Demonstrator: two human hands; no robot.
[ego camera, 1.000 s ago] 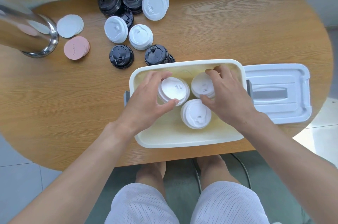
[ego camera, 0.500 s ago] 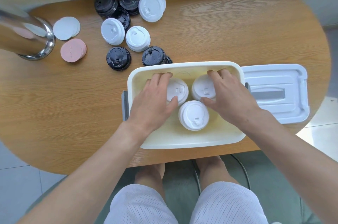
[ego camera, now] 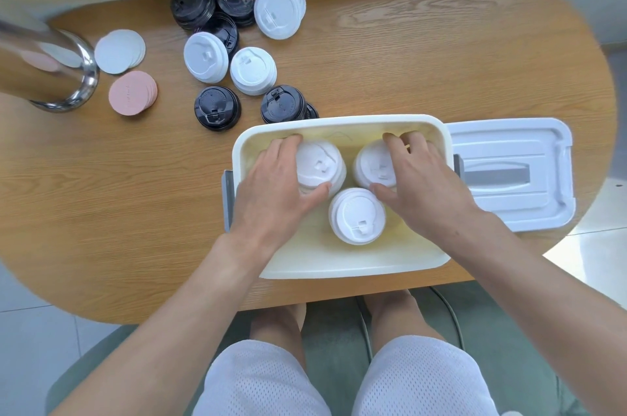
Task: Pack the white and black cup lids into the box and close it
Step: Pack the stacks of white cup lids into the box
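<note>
Both hands have sunk deeper into the box (ego camera: 339, 264), left hand (ego camera: 274, 191) and right hand (ego camera: 420, 185) each clasping a white lid stack, the loose lids (ego camera: 252, 71) lying beyond, nearer the left.

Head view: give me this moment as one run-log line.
left hand on white lid stack | right hand on second stack | box open | black lids on table

Bright, even daylight is illuminating the surface (ego camera: 407, 52); shadows are staying soft. Wide-angle distortion is bending the edges, and the metal cylinder (ego camera: 40, 69) is blurring at left.
</note>
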